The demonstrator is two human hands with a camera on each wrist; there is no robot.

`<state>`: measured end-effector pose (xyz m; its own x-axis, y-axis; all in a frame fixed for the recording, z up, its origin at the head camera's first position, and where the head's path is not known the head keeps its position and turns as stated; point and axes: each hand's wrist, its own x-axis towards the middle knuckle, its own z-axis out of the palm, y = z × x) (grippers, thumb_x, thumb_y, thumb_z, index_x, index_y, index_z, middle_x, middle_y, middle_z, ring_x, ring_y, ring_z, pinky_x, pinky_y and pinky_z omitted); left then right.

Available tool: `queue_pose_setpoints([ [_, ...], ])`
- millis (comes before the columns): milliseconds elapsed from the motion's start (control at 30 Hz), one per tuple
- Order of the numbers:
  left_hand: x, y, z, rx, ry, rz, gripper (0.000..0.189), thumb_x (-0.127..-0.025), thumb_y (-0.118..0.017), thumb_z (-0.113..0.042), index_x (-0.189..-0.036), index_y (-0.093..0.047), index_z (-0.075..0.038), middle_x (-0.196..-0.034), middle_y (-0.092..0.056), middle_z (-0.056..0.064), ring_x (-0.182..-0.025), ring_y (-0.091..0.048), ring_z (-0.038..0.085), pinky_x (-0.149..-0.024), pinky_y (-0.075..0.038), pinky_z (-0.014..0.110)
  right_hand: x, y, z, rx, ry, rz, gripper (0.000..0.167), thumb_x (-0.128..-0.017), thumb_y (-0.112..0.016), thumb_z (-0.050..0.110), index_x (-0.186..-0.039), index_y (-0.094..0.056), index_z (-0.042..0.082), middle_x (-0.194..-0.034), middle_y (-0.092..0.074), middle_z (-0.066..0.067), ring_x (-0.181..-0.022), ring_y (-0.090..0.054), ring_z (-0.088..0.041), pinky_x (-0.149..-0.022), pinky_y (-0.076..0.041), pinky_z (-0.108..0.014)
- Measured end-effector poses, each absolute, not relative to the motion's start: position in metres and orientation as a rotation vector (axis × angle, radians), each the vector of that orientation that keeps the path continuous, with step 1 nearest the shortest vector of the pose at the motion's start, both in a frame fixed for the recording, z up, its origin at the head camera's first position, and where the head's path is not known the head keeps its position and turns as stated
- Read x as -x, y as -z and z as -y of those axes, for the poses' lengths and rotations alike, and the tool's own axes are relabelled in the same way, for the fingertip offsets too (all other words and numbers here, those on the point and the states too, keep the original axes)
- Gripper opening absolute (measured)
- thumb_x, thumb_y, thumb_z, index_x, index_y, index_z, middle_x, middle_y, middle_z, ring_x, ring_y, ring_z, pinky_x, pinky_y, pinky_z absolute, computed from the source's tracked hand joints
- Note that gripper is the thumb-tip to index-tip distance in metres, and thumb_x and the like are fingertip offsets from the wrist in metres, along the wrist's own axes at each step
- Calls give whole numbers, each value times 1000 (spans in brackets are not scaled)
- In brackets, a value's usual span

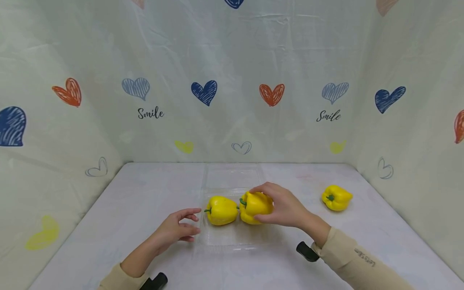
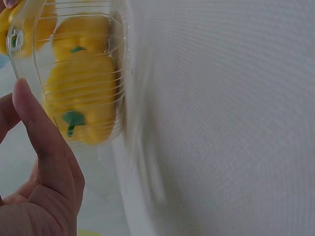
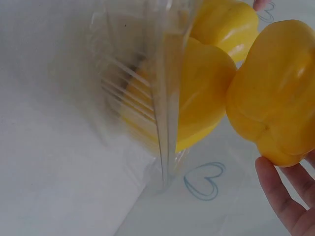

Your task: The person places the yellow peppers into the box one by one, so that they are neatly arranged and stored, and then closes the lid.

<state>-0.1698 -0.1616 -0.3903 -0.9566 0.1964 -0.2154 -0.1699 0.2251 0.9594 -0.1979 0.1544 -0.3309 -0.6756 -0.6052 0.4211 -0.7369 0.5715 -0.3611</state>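
Observation:
My right hand grips a yellow bell pepper between thumb and fingers, holding it over the right part of a clear plastic clamshell container. In the right wrist view this bell pepper is above the container's rim. Inside the container, at left, lies another yellow bell pepper, stem to the left. The left wrist view shows two bell peppers through the ribbed wall; from the head, the held one mostly hides the second. My left hand has its fingers parted, fingertips right at the container's left rim.
The container's lid lies folded back on the white table. One more yellow bell pepper rests on the table at the right. A pale curtain printed with hearts hangs behind and on both sides.

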Motion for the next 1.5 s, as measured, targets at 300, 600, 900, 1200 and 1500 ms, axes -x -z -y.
queue_pose_setpoints([
  [300, 169, 390, 162, -40, -1788, -2208, 62, -79, -73, -4, -134, -45, -1, -110, -48, 13, -72, -59, 21, -69, -56, 34, 195, 329, -137, -1154, -805, 2529, 51, -69, -81, 26, -114, -60, 16, -108, -58, 8, -97, -53, -11, -83, -49, -32],
  [600, 170, 390, 161, -14, -1774, -2221, 61, -79, -73, -5, -134, -47, -2, -109, -48, 12, -72, -58, 22, -69, -56, 34, 191, 333, -121, -1203, -817, 2545, 50, -71, -80, 27, -115, -60, 17, -108, -58, 8, -99, -53, -12, -85, -48, -33],
  [900, 170, 389, 163, -24, -1777, -2215, 62, -79, -73, -6, -134, -46, -3, -110, -48, 12, -73, -59, 23, -69, -56, 34, 188, 339, -106, -1224, -795, 2546, 51, -70, -80, 29, -115, -59, 18, -110, -57, 6, -99, -53, -13, -85, -48, -33],
  [1200, 170, 390, 164, -52, -1786, -2207, 62, -79, -73, -6, -135, -45, -2, -109, -47, 12, -72, -58, 21, -70, -56, 35, 181, 344, -88, -1212, -804, 2601, 51, -71, -79, 30, -116, -59, 19, -109, -56, 5, -97, -52, -12, -84, -47, -28],
  [1500, 169, 391, 164, -63, -1776, -2221, 63, -78, -74, -9, -135, -46, -2, -110, -47, 12, -72, -58, 21, -70, -56, 35, 177, 352, -79, -1207, -730, 2734, 51, -73, -78, 34, -119, -58, 21, -115, -55, 4, -102, -51, -13, -90, -46, -30],
])
